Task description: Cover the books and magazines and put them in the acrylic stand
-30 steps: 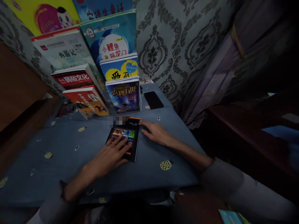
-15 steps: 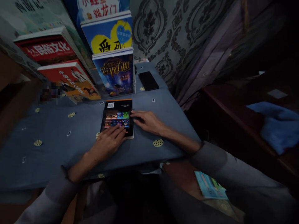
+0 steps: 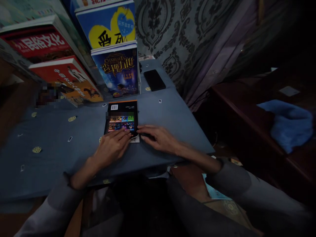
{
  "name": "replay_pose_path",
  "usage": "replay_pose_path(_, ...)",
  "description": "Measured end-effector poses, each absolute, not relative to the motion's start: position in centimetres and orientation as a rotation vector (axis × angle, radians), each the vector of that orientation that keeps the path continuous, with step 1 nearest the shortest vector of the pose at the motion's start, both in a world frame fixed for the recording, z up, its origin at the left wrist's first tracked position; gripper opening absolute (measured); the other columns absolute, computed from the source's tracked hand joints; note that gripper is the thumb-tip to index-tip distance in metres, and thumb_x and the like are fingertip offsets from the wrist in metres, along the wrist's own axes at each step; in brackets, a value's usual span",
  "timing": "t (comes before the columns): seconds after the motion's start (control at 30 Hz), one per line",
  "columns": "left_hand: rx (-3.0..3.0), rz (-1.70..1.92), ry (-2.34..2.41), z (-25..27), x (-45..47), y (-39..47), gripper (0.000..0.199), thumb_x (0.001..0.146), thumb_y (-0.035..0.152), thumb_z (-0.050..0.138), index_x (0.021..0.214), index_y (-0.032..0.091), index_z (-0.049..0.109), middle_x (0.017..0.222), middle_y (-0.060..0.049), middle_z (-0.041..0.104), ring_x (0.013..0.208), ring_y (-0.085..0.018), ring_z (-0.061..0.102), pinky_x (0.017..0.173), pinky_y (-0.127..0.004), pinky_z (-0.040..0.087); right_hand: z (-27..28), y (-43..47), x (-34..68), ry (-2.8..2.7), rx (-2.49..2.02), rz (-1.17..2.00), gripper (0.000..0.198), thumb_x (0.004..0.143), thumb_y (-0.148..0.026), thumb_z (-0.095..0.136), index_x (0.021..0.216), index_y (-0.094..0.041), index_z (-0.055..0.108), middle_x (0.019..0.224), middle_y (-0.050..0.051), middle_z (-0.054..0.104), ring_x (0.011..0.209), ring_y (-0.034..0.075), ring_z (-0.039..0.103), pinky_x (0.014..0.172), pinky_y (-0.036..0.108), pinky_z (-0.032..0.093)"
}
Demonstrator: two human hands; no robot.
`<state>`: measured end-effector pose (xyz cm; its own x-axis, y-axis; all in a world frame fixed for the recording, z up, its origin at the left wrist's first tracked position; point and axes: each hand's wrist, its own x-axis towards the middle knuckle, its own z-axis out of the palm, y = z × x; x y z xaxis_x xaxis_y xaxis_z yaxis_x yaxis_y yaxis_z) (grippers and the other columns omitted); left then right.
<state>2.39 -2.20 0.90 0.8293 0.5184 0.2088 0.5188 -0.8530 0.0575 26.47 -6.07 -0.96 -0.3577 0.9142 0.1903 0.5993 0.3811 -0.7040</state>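
A small dark paperback book (image 3: 122, 108) lies back cover up on the table, with a barcode, an orange top edge and rows of colourful pictures. My left hand (image 3: 111, 143) rests with fingers stretched flat across its lower part. At the book's lower right edge is my right hand (image 3: 159, 138), its fingertips touching the edge and its thumb apart below them. Near these fingers the cover's lower corner is slightly raised, and a pale page shows beneath it.
Behind the book stand a blue book (image 3: 118, 72), a yellow-heart book (image 3: 108, 24) and red-covered books (image 3: 71, 80) on a display. A black phone (image 3: 154, 80) lies on the blue tablecloth (image 3: 158, 115). Blue cloth (image 3: 288, 125) rests on dark red furniture at right.
My right hand has slid down along the book's right edge to near its lower corner. That corner has lifted a little, uncovering a pale page. The view has shifted slightly.
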Motion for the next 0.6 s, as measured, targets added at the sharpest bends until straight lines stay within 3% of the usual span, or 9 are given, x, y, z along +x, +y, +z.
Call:
replay_pose_path(0.23, -3.037, -0.416, -0.839, 0.9, 1.7, -1.7, 0.026, 0.101, 0.029, 0.055, 0.118, 0.019, 0.070, 0.127, -0.010, 0.072, 0.117, -0.024, 0.069, 0.101, -0.042, 0.057, 0.3, -7.4, 25.3, -2.329, -1.464, 0.464, 0.030, 0.099, -0.026, 0.054, 0.123, -0.023, 0.071, 0.139, 0.010, 0.066, 0.094, 0.025, 0.075, 0.080, 0.039, 0.059)
replay_pose_path(0.37, -2.900, -0.395, -1.234, 1.0, 1.0, 1.3, 0.031, 0.099, 0.030, 0.056, 0.126, 0.018, 0.066, 0.136, -0.014, 0.066, 0.121, -0.027, 0.066, 0.101, -0.045, 0.055, 1.6, -7.2, 24.9, -2.404, -1.499, 0.399, 0.024, 0.098, -0.025, 0.057, 0.117, -0.022, 0.072, 0.130, 0.009, 0.070, 0.086, 0.023, 0.074, 0.072, 0.035, 0.057)
replay_pose_path(0.47, -2.742, -0.351, -1.572, 0.6, 1.0, 3.8, 0.044, 0.097, 0.031, 0.056, 0.137, 0.012, 0.056, 0.140, -0.020, 0.061, 0.124, -0.033, 0.061, 0.102, -0.052, 0.052, 2.2, -6.1, 24.6, -2.388, -1.537, 0.412, 0.020, 0.097, -0.021, 0.058, 0.112, -0.020, 0.071, 0.117, 0.009, 0.074, 0.092, 0.024, 0.073, 0.075, 0.037, 0.057)
replay_pose_path(0.6, -2.874, -0.665, -1.743, -0.4, 1.3, 6.4, 0.050, 0.091, 0.029, 0.059, 0.139, 0.015, 0.052, 0.135, -0.015, 0.064, 0.126, -0.031, 0.059, 0.108, -0.050, 0.046, 2.0, -4.1, 23.8, -2.415, -1.530, 0.327, 0.015, 0.094, -0.019, 0.064, 0.107, -0.017, 0.071, 0.114, 0.011, 0.073, 0.106, 0.027, 0.068, 0.096, 0.045, 0.053)
